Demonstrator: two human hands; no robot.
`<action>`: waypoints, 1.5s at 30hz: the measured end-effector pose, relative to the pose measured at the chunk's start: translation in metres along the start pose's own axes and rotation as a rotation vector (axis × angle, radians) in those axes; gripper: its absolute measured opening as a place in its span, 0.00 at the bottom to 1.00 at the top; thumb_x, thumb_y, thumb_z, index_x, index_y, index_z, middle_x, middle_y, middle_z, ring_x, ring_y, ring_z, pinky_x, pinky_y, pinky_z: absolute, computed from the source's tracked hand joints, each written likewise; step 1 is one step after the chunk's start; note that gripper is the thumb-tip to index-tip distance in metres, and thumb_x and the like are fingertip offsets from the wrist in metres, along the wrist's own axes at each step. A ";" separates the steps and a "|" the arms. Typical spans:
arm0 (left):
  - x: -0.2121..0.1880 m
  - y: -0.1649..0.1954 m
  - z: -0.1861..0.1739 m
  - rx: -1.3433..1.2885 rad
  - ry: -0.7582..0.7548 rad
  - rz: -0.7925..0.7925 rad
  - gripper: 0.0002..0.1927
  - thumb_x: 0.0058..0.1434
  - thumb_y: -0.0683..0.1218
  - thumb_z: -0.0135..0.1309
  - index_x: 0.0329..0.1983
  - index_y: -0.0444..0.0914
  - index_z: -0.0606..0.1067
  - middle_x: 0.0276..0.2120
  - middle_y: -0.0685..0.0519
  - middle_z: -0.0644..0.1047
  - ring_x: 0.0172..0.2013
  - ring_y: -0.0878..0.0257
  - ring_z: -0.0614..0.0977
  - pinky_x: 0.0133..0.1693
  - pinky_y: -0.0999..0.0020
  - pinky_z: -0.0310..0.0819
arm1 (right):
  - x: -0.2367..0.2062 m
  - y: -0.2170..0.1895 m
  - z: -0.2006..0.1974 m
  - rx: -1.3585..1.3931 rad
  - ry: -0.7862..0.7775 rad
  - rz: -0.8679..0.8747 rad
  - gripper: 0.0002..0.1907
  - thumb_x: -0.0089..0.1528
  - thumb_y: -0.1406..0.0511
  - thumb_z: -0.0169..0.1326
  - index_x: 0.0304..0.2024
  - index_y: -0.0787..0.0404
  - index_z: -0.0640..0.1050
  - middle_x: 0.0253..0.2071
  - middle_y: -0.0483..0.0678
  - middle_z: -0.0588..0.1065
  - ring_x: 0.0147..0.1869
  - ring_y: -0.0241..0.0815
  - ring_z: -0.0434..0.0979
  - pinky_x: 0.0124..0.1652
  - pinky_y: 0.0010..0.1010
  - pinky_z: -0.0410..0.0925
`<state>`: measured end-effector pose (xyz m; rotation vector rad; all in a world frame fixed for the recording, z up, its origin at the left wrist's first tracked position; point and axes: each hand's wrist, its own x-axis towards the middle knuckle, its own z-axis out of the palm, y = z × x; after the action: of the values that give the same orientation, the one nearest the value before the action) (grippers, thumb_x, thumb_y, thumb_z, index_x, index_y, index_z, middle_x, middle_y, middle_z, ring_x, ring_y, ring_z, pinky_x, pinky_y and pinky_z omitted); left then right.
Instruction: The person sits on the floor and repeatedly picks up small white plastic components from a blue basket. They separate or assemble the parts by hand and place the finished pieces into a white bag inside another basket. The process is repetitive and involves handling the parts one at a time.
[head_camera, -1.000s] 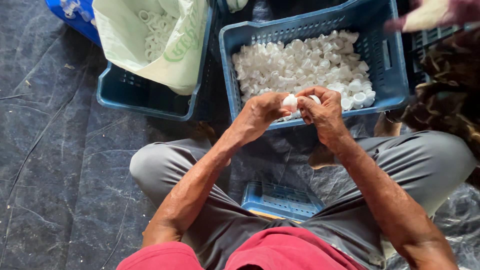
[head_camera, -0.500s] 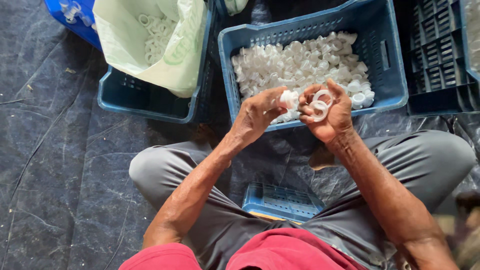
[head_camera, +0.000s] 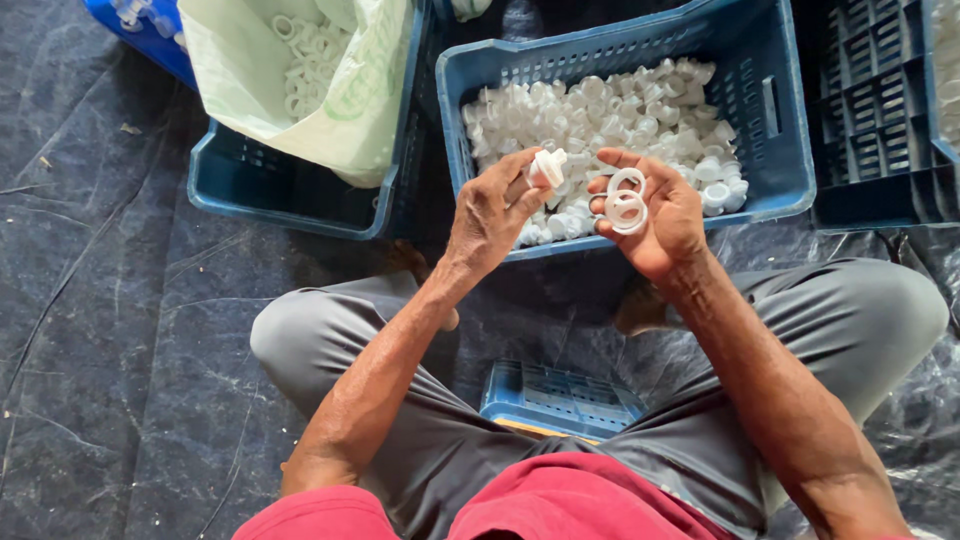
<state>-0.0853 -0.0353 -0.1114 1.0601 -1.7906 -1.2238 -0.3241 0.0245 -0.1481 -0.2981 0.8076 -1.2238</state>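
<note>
While the person sits cross-legged on the dark floor sheet (head_camera: 110, 330), both hands work just above the near rim of the blue crate (head_camera: 790, 150) of white caps (head_camera: 640, 110). The left hand (head_camera: 490, 212) pinches one white cap piece (head_camera: 547, 167) in its fingertips, raised for handling. The right hand (head_camera: 655, 215) cups two white rings (head_camera: 627, 200) against its palm, fingers curled to keep them. Far left, a lined crate (head_camera: 290, 195) holds more rings.
</note>
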 end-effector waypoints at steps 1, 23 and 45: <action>0.000 -0.001 -0.001 0.014 0.010 -0.002 0.22 0.66 0.43 0.61 0.62 0.33 0.73 0.51 0.45 0.81 0.52 0.62 0.84 0.51 0.70 0.80 | 0.001 0.001 -0.002 -0.013 -0.011 -0.003 0.27 0.72 0.52 0.50 0.66 0.63 0.72 0.47 0.54 0.76 0.46 0.47 0.77 0.38 0.34 0.72; -0.007 -0.046 -0.028 0.219 0.228 -0.192 0.22 0.58 0.52 0.62 0.55 0.43 0.75 0.40 0.43 0.83 0.43 0.45 0.85 0.41 0.54 0.77 | 0.079 0.005 0.038 0.002 0.078 0.127 0.18 0.74 0.54 0.47 0.55 0.61 0.73 0.44 0.57 0.75 0.41 0.47 0.78 0.41 0.35 0.74; -0.002 -0.060 -0.026 -0.676 0.064 -0.280 0.20 0.68 0.55 0.56 0.49 0.34 0.79 0.29 0.56 0.78 0.24 0.70 0.79 0.26 0.73 0.76 | 0.040 -0.025 0.076 -0.737 0.039 -0.117 0.16 0.71 0.64 0.50 0.59 0.65 0.76 0.50 0.53 0.79 0.47 0.47 0.82 0.42 0.35 0.76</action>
<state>-0.0477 -0.0561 -0.1609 0.9382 -1.0591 -1.7684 -0.2853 -0.0365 -0.0956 -0.9303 1.2740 -0.9995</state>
